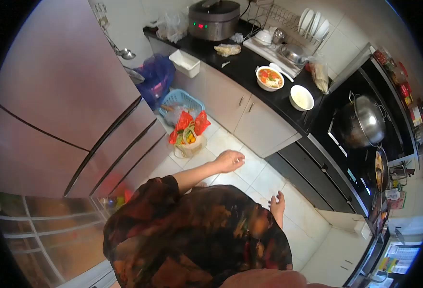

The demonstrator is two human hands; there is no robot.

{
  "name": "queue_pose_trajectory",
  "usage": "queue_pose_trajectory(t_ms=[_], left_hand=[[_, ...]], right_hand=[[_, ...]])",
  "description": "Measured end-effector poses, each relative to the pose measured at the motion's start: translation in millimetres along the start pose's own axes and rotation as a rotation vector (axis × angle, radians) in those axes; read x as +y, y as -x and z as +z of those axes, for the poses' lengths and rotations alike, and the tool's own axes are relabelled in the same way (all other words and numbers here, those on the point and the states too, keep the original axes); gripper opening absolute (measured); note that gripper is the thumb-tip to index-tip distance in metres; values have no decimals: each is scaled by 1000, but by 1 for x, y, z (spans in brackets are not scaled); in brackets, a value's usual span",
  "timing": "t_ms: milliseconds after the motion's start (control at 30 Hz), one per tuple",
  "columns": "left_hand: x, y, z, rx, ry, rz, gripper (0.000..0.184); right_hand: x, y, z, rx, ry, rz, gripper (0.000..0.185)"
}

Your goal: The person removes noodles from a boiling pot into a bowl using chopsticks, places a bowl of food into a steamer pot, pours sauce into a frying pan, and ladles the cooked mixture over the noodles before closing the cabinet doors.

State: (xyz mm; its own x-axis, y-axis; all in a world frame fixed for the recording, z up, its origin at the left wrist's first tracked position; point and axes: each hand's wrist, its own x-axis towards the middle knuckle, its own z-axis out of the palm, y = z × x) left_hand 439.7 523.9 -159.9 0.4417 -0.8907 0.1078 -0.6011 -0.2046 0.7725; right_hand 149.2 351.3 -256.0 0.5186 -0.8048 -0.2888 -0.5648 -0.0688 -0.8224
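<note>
My left hand (230,161) hangs over the tiled floor in front of the lower cabinets, its fingers loosely bent and apart, with nothing seen in it. Close to my right side, my right hand (277,203) is also empty, fingers spread and slightly curled. Neither hand touches anything. On the black counter (240,67) stand a white bowl of red and pale food (270,78) and a second white bowl with pale contents (302,98). Nearest to my left hand on the floor is a bag of vegetables (190,139) with red plastic around it.
A lidded steel pot (365,122) and a pan of food (379,169) sit on the stove at right. Along the counter are a cooker (214,20) and a dish rack (312,24). A fridge (53,86) stands left, near a blue basket (185,98).
</note>
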Motion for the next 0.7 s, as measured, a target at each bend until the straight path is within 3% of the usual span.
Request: queue_pose_trajectory(t_ms=[133, 333, 400, 700], left_hand=[[-11, -5, -21, 87, 66, -114, 19], [-40, 1, -44, 106, 65, -105, 21], [-45, 4, -54, 106, 104, -200, 23], [-73, 16, -80, 158, 106, -183, 30]], right_hand=[[-41, 1, 15, -89, 45, -2, 48], [-66, -3, 46, -165, 77, 99, 48], [-71, -5, 58, -181, 87, 70, 48], [-93, -14, 103, -253, 127, 30, 47]])
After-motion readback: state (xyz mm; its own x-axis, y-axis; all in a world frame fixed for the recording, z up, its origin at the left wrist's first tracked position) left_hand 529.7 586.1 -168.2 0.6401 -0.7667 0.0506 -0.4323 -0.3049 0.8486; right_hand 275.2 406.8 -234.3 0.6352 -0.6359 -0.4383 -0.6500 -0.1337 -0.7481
